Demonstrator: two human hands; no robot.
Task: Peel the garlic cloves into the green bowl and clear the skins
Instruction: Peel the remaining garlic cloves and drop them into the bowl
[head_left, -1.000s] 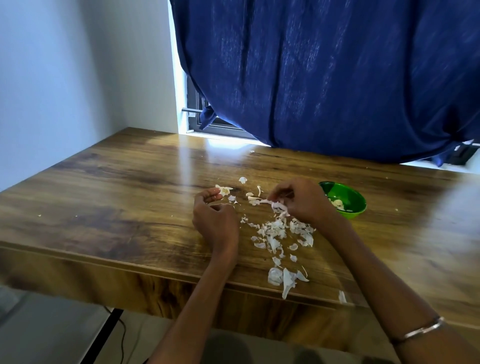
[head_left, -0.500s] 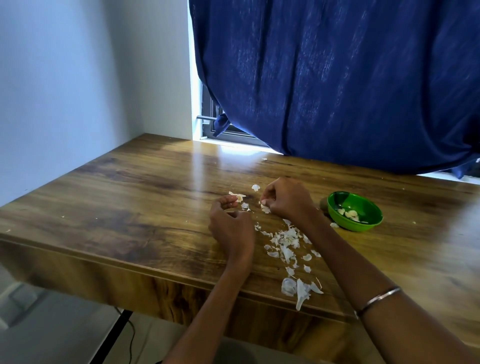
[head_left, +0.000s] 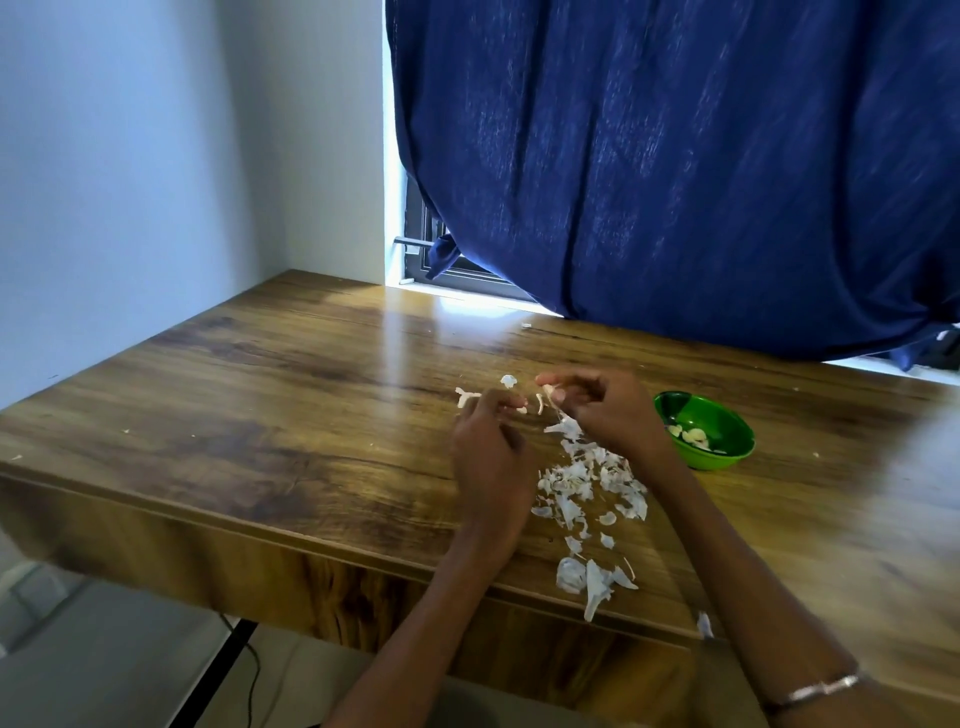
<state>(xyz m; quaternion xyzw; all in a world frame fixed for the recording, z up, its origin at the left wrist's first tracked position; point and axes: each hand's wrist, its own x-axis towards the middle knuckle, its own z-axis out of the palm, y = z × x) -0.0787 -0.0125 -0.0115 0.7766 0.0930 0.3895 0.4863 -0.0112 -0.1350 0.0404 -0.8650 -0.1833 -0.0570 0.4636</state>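
Head view: the right hand (head_left: 605, 410) pinches a pale clove (head_left: 551, 393) with skin trailing; the left hand (head_left: 488, 452) is curled, its hold unclear. Torn white skins (head_left: 587, 483) litter the table (head_left: 260, 415) between them. Peeled cloves lie in the green bowl (head_left: 727, 454), right.

Daylight enters through the window gap (head_left: 415, 249) beside the dark curtain (head_left: 675, 171) — it throws a bright glare streak across the table (head_left: 260, 415). The right edge smears with motion blur, and wide-angle distortion bends the table edges.
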